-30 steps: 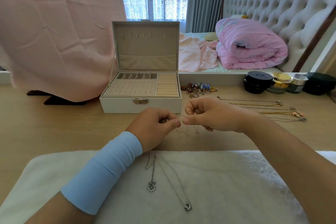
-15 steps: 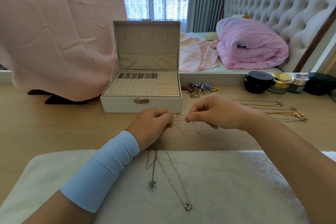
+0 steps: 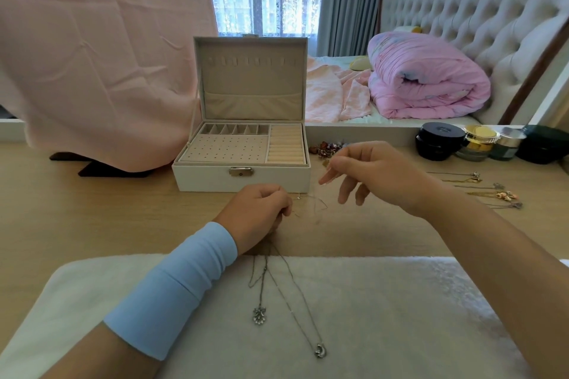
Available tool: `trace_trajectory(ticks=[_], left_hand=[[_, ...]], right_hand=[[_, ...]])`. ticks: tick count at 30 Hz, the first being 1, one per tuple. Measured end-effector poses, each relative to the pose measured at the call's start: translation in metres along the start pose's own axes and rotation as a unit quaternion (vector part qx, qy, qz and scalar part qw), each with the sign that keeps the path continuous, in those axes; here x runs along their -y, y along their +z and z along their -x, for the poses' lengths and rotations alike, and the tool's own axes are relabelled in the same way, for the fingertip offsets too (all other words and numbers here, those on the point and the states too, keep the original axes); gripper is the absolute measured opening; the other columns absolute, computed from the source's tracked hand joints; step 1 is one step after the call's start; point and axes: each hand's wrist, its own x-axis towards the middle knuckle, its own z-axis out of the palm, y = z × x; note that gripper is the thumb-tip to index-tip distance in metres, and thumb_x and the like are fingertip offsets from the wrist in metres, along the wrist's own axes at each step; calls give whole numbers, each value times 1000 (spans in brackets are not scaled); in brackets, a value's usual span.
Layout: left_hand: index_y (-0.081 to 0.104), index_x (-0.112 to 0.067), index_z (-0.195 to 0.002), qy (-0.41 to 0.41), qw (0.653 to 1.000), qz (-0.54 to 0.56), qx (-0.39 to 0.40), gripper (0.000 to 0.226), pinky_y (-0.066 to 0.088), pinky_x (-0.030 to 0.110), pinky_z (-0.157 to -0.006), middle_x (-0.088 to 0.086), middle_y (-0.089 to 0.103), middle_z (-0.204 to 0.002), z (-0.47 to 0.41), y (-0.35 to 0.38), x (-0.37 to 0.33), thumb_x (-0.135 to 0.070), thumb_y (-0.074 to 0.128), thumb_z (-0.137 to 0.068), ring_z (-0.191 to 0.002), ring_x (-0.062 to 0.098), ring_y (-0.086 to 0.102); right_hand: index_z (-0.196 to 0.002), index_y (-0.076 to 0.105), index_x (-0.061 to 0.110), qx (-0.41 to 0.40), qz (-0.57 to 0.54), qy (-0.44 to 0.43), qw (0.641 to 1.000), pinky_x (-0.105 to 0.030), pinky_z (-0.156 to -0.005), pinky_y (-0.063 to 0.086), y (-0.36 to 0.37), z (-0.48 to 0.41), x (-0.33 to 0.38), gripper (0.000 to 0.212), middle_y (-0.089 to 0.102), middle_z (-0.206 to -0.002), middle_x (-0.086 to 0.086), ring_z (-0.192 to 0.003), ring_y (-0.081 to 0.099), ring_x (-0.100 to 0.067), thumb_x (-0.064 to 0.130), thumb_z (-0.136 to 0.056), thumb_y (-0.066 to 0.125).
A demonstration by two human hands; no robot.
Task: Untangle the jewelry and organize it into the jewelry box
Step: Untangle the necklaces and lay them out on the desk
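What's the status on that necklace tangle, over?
Left grip holds thin silver pendant necklaces trailing onto white fluffy towel. Right grip higher, fingertips pinched, strand unclear. Open white jewelry box unobstructed.

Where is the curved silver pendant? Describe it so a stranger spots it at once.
Start at the white fluffy mat nearest the camera. Two silver chains run down it from the left hand. The curved pendant ends the longer, right chain, closest to the viewer; its neighbour, the flower-shaped pendant, sits higher and left.
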Motion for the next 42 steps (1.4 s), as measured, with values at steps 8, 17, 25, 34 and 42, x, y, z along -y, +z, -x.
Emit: trace_trajectory(ticks=[8, 17, 25, 34, 42], left_hand=[[66, -19, -62, -35, 999, -20, -28, 32, 43, 29, -59, -2, 43, -50, -1, 0, 0, -19, 51, -91, -40, 10, 42], [66, -11, -75, 21, 973, -224, -49, 26, 42, 25, -58, 3, 57, -64, 5, -2, 0, -22, 49, -90, -59, 14, 48], [65, -21, -77, 69, 894, -442, -19, 26, 52, 30, -66, -1, 65, -71, 12, -2, -5, -37, 48, -88, -66, 18, 58], [69, -22, -77, 61, 871, -488, 5, 29, 50, 25, -62, -5, 67, -76, 10, -4, -3, -39, 47, -88, -70, 14, 60], [42, -19, -60, 50, 871, -489, 5, 40, 30, 26, -51, -2, 42, -57, 8, -2, -1, -37, 40, -95, -54, 15, 37]], right_hand=[[-88, 52, 11, -40, -302, 0, 953, -40, -70, 56, 2, 0, 25, 29, 70, -78, -14, -77, 68, -33, 21, -109, 35], [-86, 49, 21, -64, -455, -25, 888, -23, -42, 34, -14, 8, 49, 23, 36, -59, 5, -44, 27, -9, 30, -107, 42], [-92, 51, 16, -90, -441, -75, 890, -25, -49, 46, -13, 10, 57, 18, 47, -64, 1, -50, 43, -12, 25, -106, 45], [-96, 56, 18, -103, -326, -87, 936, -22, -41, 21, -18, 15, 58, 17, 53, -66, 2, -47, 30, -11, 22, -107, 44], [-98, 70, 28, -15, 298, -68, 952, -15, -66, 46, -4, 16, 38, 10, 68, -87, 11, -67, 58, 3, 34, -97, 61]])
